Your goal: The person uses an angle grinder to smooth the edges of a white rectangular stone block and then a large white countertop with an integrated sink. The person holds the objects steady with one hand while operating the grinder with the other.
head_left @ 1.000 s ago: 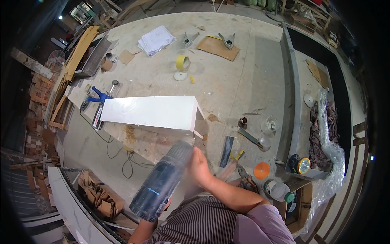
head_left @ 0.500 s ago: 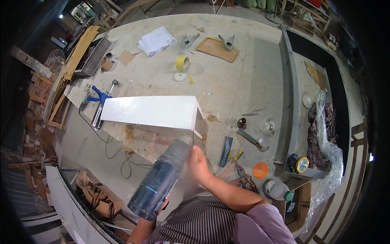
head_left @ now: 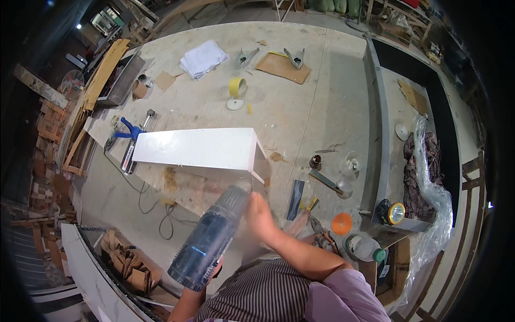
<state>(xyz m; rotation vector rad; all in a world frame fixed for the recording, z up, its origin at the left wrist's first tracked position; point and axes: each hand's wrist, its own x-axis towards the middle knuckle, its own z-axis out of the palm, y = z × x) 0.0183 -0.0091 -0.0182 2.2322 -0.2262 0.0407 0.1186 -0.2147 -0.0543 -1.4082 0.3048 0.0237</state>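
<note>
Detail work: left hand grips navy cylindrical tool, right hand pinches thin strip near white box, steadiness likely needed next.

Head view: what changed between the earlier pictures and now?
The view shifted slightly: the yellow tape roll appears lower and further left. Nothing visibly grasped or released. The left hand still holds the dark cylindrical tool; the right hand stays beside its ribbed end. The white box looks unmoved.
</note>
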